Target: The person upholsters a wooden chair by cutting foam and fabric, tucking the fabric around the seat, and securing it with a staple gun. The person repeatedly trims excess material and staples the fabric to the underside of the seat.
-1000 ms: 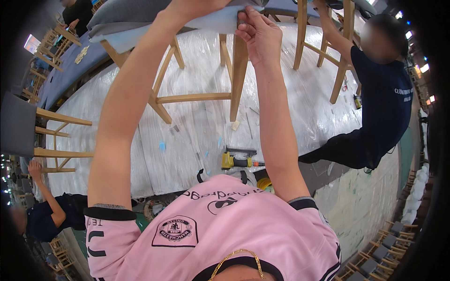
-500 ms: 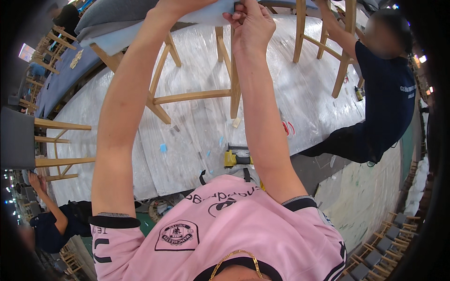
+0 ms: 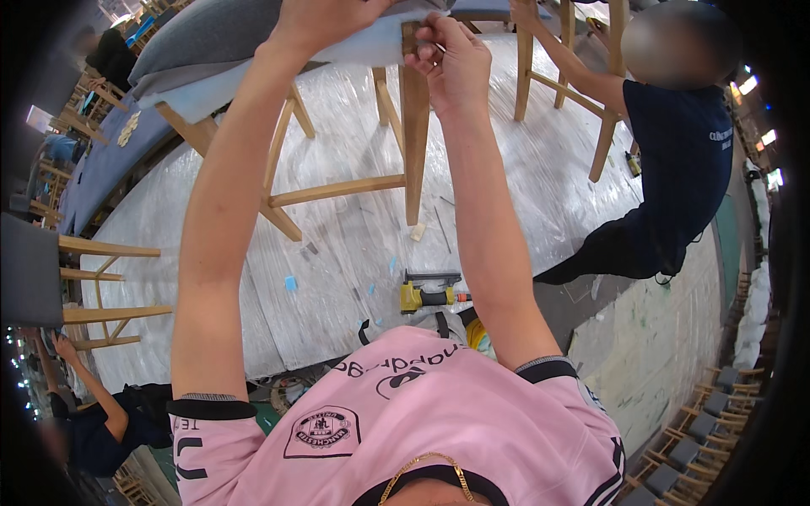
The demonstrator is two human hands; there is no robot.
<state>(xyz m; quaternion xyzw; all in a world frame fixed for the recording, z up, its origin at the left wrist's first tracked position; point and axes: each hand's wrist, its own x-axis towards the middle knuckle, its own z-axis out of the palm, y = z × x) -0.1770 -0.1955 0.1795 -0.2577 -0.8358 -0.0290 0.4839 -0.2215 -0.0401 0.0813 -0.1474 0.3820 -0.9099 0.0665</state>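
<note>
A wooden chair [image 3: 337,191] with a grey fabric seat [image 3: 207,42] stands on the plastic-covered table before me. Pale blue-white padding [image 3: 359,51] shows beneath the fabric's edge. My left hand [image 3: 325,21] rests against that edge at the top of the picture, its fingertips cut off or hidden. Beside the top of the front right chair leg [image 3: 414,135], my right hand [image 3: 456,63] has its fingers curled in together. Whatever they pinch is too small to make out.
A yellow-and-black staple gun [image 3: 426,295] lies at the table's near edge. Blue scraps [image 3: 291,283] dot the plastic wrap [image 3: 354,244]. Another chair [image 3: 34,266] lies at left. At right a co-worker [image 3: 679,160] grips a chair [image 3: 561,84]; more people work at left.
My right hand has come slightly down and right, uncovering the top of the chair leg. The view has shifted a little, showing more of the staple gun.
</note>
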